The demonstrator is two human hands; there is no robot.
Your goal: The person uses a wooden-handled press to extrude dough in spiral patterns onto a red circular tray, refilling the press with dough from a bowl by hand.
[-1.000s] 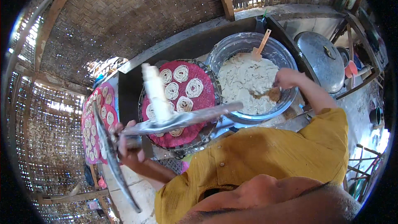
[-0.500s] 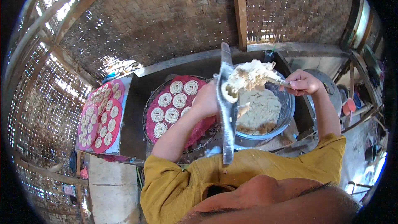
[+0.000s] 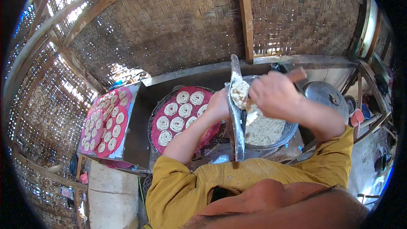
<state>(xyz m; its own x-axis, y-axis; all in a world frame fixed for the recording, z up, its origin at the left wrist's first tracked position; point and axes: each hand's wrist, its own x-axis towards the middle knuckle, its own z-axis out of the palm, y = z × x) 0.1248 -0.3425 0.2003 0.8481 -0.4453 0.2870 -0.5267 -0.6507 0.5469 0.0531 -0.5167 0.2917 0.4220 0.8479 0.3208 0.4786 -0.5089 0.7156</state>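
Observation:
My left hand (image 3: 218,105) is closed round the side of a long metal dough press (image 3: 238,132), held tilted over the bench. Its opening holds pale, crumbly dough (image 3: 240,93). Against that dough is my right hand (image 3: 273,92), fingers wrapped round a utensil whose wooden handle (image 3: 296,74) sticks out at the upper right; its working end is hidden. Just below, a round tub (image 3: 292,132) contains more pale dough (image 3: 266,130). To the left of the press lies a round pink tray (image 3: 168,121) bearing several coiled dough rosettes (image 3: 185,110).
More pink sheets with rosettes (image 3: 112,123) rest on a board at the far left. A lidded metal pot (image 3: 324,95) and a pink dipper (image 3: 357,116) stand at right. The woven wall (image 3: 190,25) rises behind the bench.
My right hand has moved left from beyond the tub to the press opening. The large heap of dough on the utensil now shows as a smaller lump in the opening.

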